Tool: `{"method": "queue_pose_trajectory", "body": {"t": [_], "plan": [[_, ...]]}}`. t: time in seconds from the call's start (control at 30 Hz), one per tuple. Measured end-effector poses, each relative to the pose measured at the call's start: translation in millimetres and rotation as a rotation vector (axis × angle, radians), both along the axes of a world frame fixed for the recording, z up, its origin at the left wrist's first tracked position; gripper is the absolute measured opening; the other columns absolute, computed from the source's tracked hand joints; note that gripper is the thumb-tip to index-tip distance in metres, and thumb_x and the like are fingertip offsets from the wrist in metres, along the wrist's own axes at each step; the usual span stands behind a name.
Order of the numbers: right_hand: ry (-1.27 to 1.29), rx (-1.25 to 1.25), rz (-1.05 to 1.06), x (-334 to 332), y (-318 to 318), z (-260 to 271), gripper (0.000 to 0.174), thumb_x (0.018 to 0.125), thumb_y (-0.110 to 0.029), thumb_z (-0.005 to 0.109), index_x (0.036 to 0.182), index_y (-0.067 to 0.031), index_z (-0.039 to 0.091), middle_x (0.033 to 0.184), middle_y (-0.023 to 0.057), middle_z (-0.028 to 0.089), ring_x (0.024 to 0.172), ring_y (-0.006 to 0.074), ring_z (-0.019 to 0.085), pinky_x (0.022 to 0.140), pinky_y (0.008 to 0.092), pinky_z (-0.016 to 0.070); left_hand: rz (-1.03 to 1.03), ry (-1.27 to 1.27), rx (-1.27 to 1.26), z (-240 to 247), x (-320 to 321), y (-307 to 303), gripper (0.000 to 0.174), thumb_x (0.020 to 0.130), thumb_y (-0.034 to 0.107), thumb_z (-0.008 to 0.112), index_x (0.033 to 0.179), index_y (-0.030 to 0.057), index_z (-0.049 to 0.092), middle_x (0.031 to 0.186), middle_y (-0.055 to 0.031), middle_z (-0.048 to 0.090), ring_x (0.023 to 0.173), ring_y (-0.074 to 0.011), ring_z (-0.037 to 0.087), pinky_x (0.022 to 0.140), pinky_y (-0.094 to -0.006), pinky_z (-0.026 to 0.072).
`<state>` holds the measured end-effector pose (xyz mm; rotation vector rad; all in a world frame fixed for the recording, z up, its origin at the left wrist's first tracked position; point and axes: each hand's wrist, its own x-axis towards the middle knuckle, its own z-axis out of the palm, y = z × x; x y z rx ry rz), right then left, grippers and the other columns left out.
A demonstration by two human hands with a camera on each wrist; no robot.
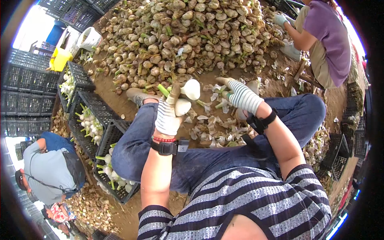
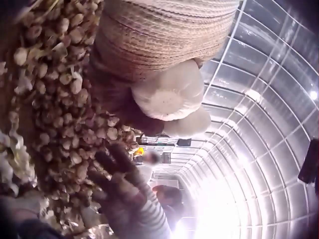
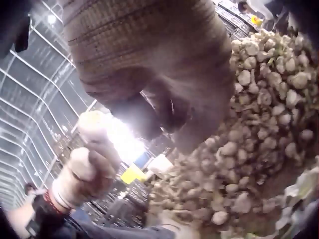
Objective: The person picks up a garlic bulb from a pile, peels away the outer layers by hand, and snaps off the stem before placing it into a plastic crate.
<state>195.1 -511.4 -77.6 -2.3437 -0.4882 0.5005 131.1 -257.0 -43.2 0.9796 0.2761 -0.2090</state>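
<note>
In the head view the gloved left hand (image 1: 169, 114) grips two peeled white garlic bulbs, an upper bulb (image 1: 191, 89) with a green stem and a lower one (image 1: 183, 107) against the palm. The left wrist view shows the near bulb (image 2: 169, 92) under the striped glove, with the other bulb (image 2: 188, 124) behind it. To the right, the gloved right hand (image 1: 243, 96) is held apart from the bulbs, fingers pointing toward the left hand. Nothing shows in its grasp, and its palm side is hidden in the head view.
A large heap of unpeeled garlic (image 1: 192, 36) lies in front. Black crates (image 1: 86, 100) with white bulbs stand at the left. Loose skins (image 1: 216, 130) cover ground between the legs. A person in purple (image 1: 330, 40) sits at the right; another person (image 1: 54, 168) is at the left.
</note>
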Motion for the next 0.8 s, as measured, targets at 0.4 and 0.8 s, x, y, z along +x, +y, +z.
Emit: {"method": "queue_pose_trajectory", "body": {"t": [0.4,0.8], "plan": [[0.412,0.527,0.004,-24.0,56.2,91.6,0.029,0.094,-0.028,0.056,0.107,-0.0024,0.062,0.083,0.0022,0.063,0.074,0.0112,0.056,0.064,0.0276,0.0474,0.274,0.103,-0.239,36.7,-21.9,36.0,0.043,0.088,0.044,0.064,0.110,0.0075,0.058,0.098,-0.0071,0.064,0.087,-0.0212,0.065,0.072,-0.0330,0.0568],[0.614,0.299,0.051,-19.6,67.6,-58.7,0.027,0.094,-0.018,0.056,0.113,0.0005,0.061,0.094,0.0076,0.066,0.072,0.0131,0.060,0.065,0.0281,0.0504,1.180,-0.043,0.127,84.1,-135.8,329.9,0.085,0.081,0.068,0.055,0.119,-0.0085,0.050,0.123,-0.0191,0.056,0.115,-0.0335,0.053,0.101,-0.0504,0.0402]]}}
